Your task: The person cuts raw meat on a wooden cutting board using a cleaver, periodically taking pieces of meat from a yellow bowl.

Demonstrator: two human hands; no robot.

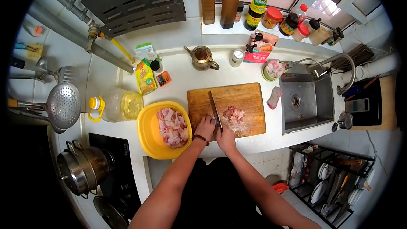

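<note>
A kitchen knife (214,107) stands with its blade across the wooden cutting board (250,97), its tip toward the far edge. My right hand (225,137) is closed round its handle at the near side of the board. Beside the blade, on its left, my left hand (204,128) presses down with curled fingers on a piece of raw meat, mostly hidden beneath them. Small chopped raw meat (234,115) lies in a pile right of the knife. A yellow basin (145,138) holding larger pieces of raw chicken (173,128) touches the board's left side.
An oil jug (123,105) stands left, behind the basin. A metal teapot (202,57) and a white-lidded jar (237,57) are behind the board. The sink (305,114) lies right, with a cloth (274,98) beside it. A steel pot (80,170) sits by the stove.
</note>
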